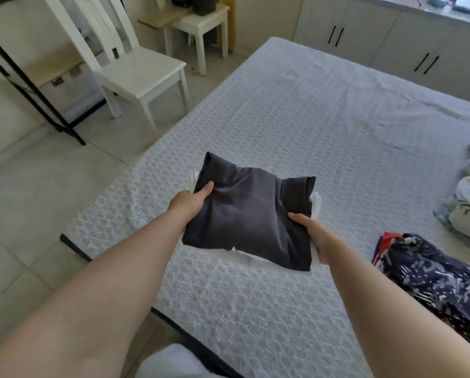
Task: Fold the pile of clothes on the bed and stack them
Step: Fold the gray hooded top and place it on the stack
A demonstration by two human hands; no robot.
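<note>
Carrying a folded dark grey garment (249, 214) with white folded pieces (316, 211) under it, I hold the stack just above the bed (296, 110). My left hand (191, 204) and right hand (311, 233) grip opposite sides, thumbs on top, fingers curled beneath. Next, I judge, I set it down flat, then turn to the unfolded patterned clothes (433, 279) at my right.

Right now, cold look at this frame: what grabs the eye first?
The folded dark grey garment at centre, lying on a white folded piece and gripped at both sides by the left hand and right hand above the bed. Then the unfolded navy patterned clothes at the right edge, and a white chair on the floor to the left.
</note>
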